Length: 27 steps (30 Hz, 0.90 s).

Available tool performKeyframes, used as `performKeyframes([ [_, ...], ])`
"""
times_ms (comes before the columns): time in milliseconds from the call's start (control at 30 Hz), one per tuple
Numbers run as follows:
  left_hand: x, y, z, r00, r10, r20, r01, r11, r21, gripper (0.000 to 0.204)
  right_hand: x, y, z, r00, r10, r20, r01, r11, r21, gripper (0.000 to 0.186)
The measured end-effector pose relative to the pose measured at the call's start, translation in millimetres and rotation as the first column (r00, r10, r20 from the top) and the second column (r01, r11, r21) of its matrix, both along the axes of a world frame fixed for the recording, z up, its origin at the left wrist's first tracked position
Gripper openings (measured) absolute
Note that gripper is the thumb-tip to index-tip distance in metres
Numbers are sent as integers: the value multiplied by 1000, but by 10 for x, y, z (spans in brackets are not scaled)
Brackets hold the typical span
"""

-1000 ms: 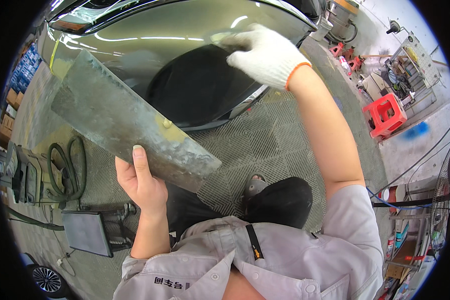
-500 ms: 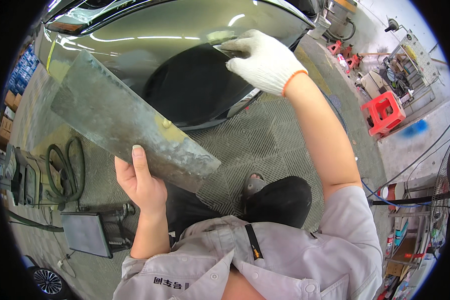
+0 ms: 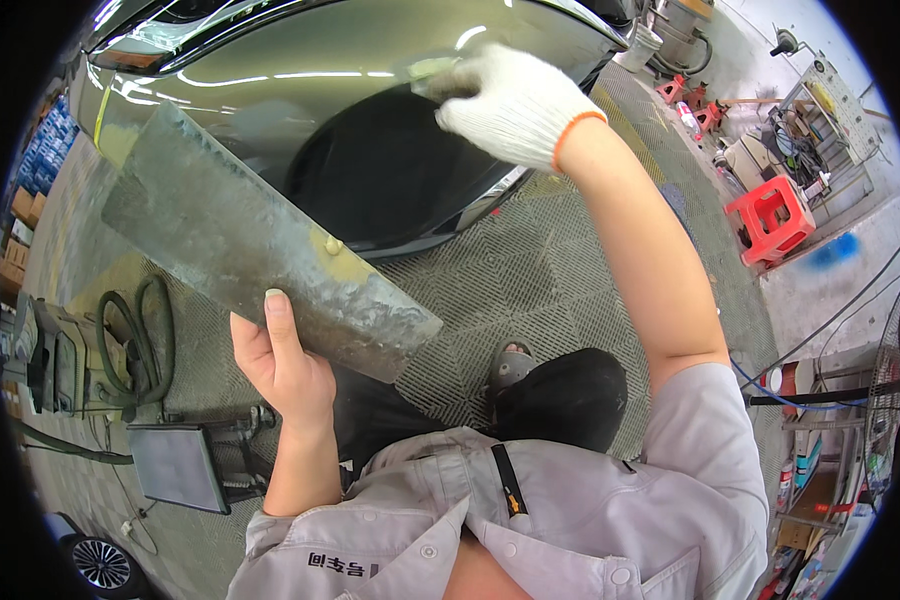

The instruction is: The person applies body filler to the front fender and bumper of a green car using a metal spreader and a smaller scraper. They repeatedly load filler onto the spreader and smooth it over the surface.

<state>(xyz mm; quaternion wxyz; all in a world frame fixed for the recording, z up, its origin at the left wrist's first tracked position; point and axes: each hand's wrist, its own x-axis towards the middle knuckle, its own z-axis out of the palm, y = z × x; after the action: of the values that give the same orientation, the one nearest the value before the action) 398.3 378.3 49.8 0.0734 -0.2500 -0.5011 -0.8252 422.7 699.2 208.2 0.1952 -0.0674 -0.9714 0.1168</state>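
Observation:
My bare left hand [image 3: 288,365] grips the lower edge of a long, flat grey mixing board [image 3: 230,215], thumb on top. A small dab of yellowish putty [image 3: 333,246] sits on the board amid a pale smear. In a white knit glove with an orange cuff, my right hand [image 3: 510,105] is closed on a putty spreader [image 3: 426,90], mostly hidden and blurred by motion. It is at a pale putty patch [image 3: 432,67] on the olive-gold car bumper [image 3: 270,105], just above the bumper's black oval section [image 3: 380,170].
A red plastic stool [image 3: 770,222] and red jack stands [image 3: 705,115] are at the right. Shelving with tools [image 3: 820,460] is at the lower right. On the left are a machine with a coiled hose [image 3: 135,340] and a flat dark panel [image 3: 177,468]. Ribbed tiles [image 3: 560,270] cover the floor.
My right hand has shifted slightly left and up along the bumper and is now blurred, the spreader moving with it. The left hand and the board stay nearly in place.

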Motion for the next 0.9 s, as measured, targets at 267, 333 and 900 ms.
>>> performKeyframes([
  [267, -21, -42, 19, 1000, -18, -18, 18, 1000, -16, 33, 185, -142, -749, 881, -15, -473, 4, 1000, -25, 52],
  [333, -19, -43, 27, 1000, -17, -23, 17, 1000, -8, 33, 80, -191, -929, 877, -56, -478, 49, 998, -28, 57],
  [900, 31, -159, 62, 1000, -26, 8, 26, 1000, -8, 30, -114, -228, -1180, 816, -97, -570, 119, 993, 1, 63],
])
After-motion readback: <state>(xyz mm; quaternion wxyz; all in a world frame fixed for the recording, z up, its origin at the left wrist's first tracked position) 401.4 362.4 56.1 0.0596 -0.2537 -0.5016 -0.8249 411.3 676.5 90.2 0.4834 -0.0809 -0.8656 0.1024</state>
